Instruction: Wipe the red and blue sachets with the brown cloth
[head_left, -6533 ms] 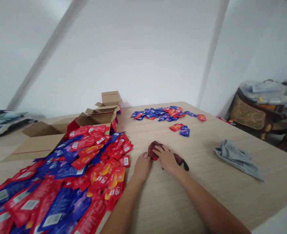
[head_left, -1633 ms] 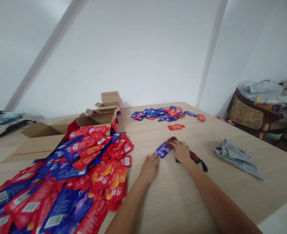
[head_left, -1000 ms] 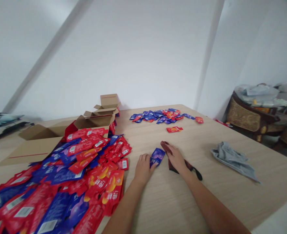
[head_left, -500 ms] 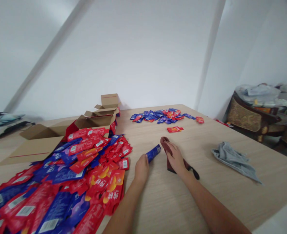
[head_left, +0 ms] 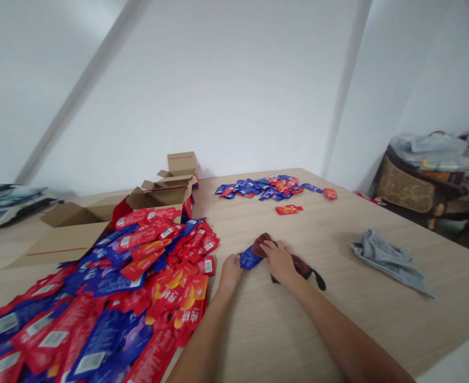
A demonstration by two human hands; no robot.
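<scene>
My left hand (head_left: 230, 270) pinches the near end of a small blue packet (head_left: 249, 258) on the wooden table (head_left: 338, 319). My right hand (head_left: 279, 259) is closed on a dark red cloth (head_left: 298, 262) and presses it against the packet's far end; a black strap trails from the cloth to the right. A big heap of red and blue packets (head_left: 110, 287) lies just left of my left hand.
An open cardboard box (head_left: 155, 194) lies on its side behind the heap, a smaller box (head_left: 182, 161) beyond it. A far pile of packets (head_left: 268, 187) and one red packet (head_left: 288, 209) lie ahead. A grey rag (head_left: 388, 259) lies right; a cluttered chair (head_left: 418, 183) stands beyond the table.
The blue packet, held up on edge by my left hand half a second ago, now lies lower with the cloth against it. My right hand moved left onto the packet.
</scene>
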